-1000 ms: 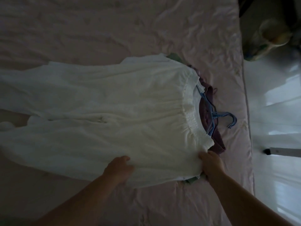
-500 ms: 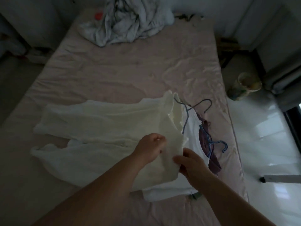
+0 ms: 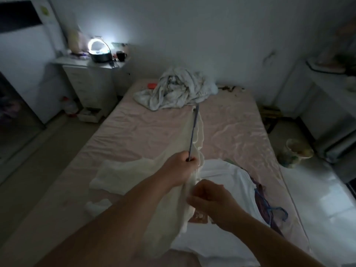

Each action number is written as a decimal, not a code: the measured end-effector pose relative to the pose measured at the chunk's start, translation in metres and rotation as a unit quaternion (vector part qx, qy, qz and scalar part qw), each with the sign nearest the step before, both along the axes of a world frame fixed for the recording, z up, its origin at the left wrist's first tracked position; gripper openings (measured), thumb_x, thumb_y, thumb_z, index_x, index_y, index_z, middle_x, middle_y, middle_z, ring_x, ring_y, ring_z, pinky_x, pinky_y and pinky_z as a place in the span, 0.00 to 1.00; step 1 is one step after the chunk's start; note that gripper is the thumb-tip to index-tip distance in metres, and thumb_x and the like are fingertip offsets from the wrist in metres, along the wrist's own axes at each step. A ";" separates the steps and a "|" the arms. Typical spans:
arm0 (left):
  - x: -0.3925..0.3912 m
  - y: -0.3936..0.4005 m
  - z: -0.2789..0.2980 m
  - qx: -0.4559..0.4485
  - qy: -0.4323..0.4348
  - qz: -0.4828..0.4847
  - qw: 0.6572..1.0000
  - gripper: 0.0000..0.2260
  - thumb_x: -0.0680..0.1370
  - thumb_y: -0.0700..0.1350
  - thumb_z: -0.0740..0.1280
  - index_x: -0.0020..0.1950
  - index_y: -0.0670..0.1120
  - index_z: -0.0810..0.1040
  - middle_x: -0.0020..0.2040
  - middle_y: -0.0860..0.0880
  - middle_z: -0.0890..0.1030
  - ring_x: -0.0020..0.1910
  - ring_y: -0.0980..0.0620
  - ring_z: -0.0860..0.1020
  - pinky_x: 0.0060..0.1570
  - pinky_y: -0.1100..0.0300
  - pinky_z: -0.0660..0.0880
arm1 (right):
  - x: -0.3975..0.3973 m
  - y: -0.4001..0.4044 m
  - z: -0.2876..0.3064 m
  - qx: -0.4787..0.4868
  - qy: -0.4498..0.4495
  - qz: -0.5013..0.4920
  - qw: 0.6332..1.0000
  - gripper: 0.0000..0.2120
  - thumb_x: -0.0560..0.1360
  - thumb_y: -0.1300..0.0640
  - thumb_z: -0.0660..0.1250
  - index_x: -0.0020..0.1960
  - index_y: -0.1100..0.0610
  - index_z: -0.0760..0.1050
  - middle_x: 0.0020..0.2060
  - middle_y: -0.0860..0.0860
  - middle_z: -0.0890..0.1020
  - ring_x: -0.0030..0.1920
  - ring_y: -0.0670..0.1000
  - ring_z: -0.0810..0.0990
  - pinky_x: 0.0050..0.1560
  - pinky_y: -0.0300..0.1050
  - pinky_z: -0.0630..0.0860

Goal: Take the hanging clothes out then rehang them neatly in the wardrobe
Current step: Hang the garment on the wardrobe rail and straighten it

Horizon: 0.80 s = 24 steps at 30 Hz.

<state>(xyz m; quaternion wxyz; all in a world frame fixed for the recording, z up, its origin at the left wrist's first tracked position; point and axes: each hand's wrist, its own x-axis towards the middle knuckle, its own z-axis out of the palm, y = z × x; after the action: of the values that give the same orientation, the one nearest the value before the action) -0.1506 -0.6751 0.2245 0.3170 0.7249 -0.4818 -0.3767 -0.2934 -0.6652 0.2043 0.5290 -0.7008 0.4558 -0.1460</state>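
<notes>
Head view, what changed: Where a second ago the cream garment (image 3: 169, 189) lay flat across the bed (image 3: 134, 135) with both hands at its near edge, it now hangs lifted on its blue hanger (image 3: 193, 132), the camera raised to take in the room.
Meaning for the task: judged from this, the top piece is coming off the pile for rehanging; no wardrobe rail shows here.
Left hand (image 3: 181, 168): clenched round the hanger's lower end, holding it nearly upright above the mattress, the cloth draped down from it over the forearm.
Right hand (image 3: 210, 201): fingers curled, pinching the cream fabric just below the left hand, seemingly steadying or straightening it.
Where the clothes are: the cream garment is mostly in the air, its far sleeve trailing on the sheet; a white garment (image 3: 227, 182) lies beneath on the bed, and beside it a purple piece with another blue hanger (image 3: 269, 211) near the right edge.
Elsewhere: a crumpled bedding heap (image 3: 177, 89) at the far end; a lit ring lamp (image 3: 98, 48) on the dresser.
</notes>
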 end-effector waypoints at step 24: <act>0.232 0.382 0.171 -0.166 -0.321 0.307 0.881 0.09 0.77 0.45 0.63 0.43 0.41 0.78 0.26 0.52 0.73 0.28 0.58 0.70 0.30 0.63 0.63 | 0.252 0.098 0.187 -0.561 -0.061 0.188 0.804 0.22 0.72 0.56 0.69 0.63 0.64 0.72 0.56 0.64 0.76 0.56 0.65 0.75 0.57 0.58 0.71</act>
<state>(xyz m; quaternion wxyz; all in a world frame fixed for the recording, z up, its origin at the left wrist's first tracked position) 0.0817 -0.2929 0.3953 0.3600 0.8545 -0.3662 0.0778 -0.0415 -0.5671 0.3912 0.0873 -0.9369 0.1211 -0.3163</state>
